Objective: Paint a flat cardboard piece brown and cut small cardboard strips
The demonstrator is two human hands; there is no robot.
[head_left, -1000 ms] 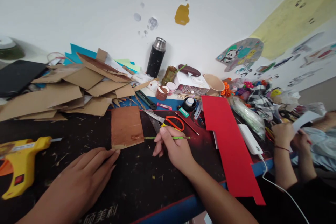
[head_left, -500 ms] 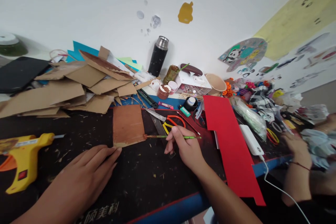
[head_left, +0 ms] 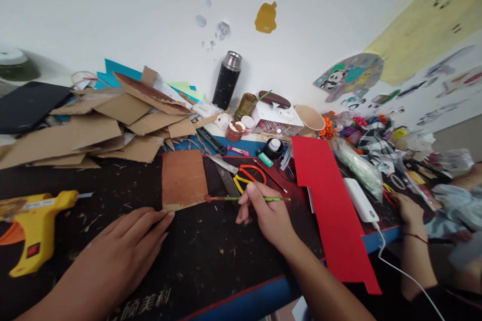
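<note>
Pale characters "硕美科" (head_left: 147,304) on the black mat (head_left: 211,266), near its front edge

Brown-painted cardboard (head_left: 184,176) lies flat, green brush (head_left: 228,198) at its edge.

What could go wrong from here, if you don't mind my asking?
The paintbrush has its brown tip at the brown card's right edge, so paint could smear onto the dark mat. The left hand, close to the card's lower left corner, might get smudged. The scissors lie just beyond the right hand, which could knock them.
</note>
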